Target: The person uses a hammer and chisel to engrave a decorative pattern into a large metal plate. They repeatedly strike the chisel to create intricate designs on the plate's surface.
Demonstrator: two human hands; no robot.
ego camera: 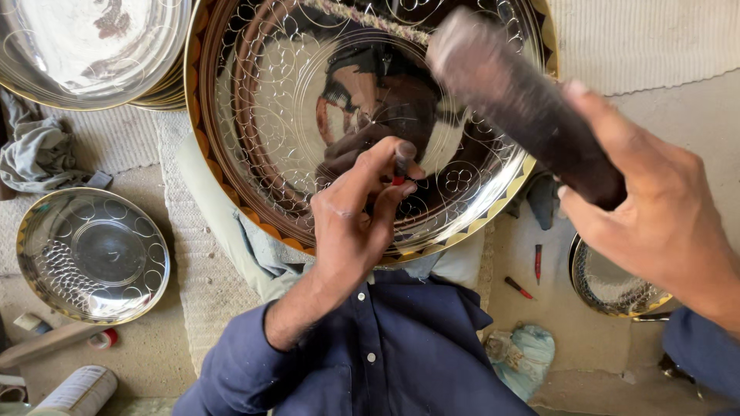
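A: What does the left hand [351, 219] hold?

B: A small punch [401, 163], pinched between thumb and fingertips, its grip clamped on it. The tip stands on the inner face of the big tray [308, 92], right of its middle.

A: And the right hand [655, 212]?

B: Its grip is closed round the handle of a dark mallet [524, 104], which is blurred and slants over the tray's right side, above the punch and apart from it.

A: Where is the tray?

B: It lies on the person's lap, over pale trousers, its gold scalloped rim toward the blue shirt [385, 354]. Engraved circles cover its shiny face.

A: What lies around?

B: A smaller tray [92, 254] on the floor to the left, a stack of trays [92, 46] top left, a grey rag [38, 154] beside them. On the right, another tray [609, 289] partly under the right wrist, and two red-tipped tools [537, 262] on the floor near it.
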